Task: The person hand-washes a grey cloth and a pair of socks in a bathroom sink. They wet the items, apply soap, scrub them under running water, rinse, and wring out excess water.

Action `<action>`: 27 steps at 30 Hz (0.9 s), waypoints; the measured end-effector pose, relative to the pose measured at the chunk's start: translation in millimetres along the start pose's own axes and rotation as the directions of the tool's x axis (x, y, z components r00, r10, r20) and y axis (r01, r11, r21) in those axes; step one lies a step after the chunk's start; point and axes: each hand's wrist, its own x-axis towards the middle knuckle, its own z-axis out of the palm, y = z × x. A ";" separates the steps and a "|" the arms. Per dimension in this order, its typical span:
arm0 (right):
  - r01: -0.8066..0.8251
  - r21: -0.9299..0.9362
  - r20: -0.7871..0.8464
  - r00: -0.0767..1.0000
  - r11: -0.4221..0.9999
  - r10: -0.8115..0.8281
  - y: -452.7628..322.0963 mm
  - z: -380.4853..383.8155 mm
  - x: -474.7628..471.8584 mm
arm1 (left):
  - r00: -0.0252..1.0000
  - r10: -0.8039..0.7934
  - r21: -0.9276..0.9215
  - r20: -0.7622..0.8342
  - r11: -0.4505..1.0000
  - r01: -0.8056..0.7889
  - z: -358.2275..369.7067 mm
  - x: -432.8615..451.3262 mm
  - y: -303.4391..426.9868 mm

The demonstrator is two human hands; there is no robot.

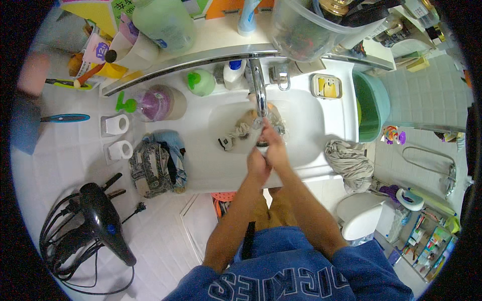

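Note:
Water runs from a chrome faucet (259,86) onto my hands over the white washbasin (305,120). My left hand (258,165) and my right hand (275,145) are close together, closed around a wet pale cloth with a dark band (262,146). My fingers hide most of it, and its kind cannot be told. Just left of my hands, a crumpled off-white sock (231,138) with a dark mark lies in the basin. More wet cloth (278,122) shows behind my right hand, beneath the spout.
Folded clothes (154,165) rest on the left counter edge, a crumpled grey cloth (350,161) on the right. Behind the basin stand a green pump bottle (203,82), a purple one (156,103) and a soap dish (327,86). A black hair dryer (101,218) hangs at left.

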 end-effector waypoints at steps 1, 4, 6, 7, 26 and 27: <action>0.002 -0.065 0.026 1.000 0.998 0.000 15.4 -15.1 16.9 | 0.989 0.103 -0.005 0.110 0.995 -0.103 3.0 -9.6 -11.4; 0.085 -0.118 -0.005 0.996 0.989 -0.086 0.8 30.9 -7.1 | 0.969 0.191 -0.221 0.159 0.963 -0.154 -71.9 45.7 7.4; -0.243 0.211 -0.011 0.968 0.947 0.250 -39.3 22.3 -7.1 | 1.000 -0.021 -0.066 -0.014 0.998 0.020 -25.4 -1.6 4.6; -0.167 0.067 -0.044 0.984 0.984 0.170 -38.6 13.0 5.0 | 0.990 -0.110 0.016 -0.087 0.994 0.112 2.3 -16.5 8.7; -0.080 -0.133 -0.151 0.987 0.988 0.059 -23.4 31.8 -4.7 | 0.968 -0.201 0.119 -0.150 0.968 0.219 -25.4 14.5 18.5; -0.238 0.044 -0.097 0.965 0.970 0.242 -28.3 10.0 17.7 | 0.979 -0.172 0.088 -0.112 0.979 0.182 -15.4 8.7 15.4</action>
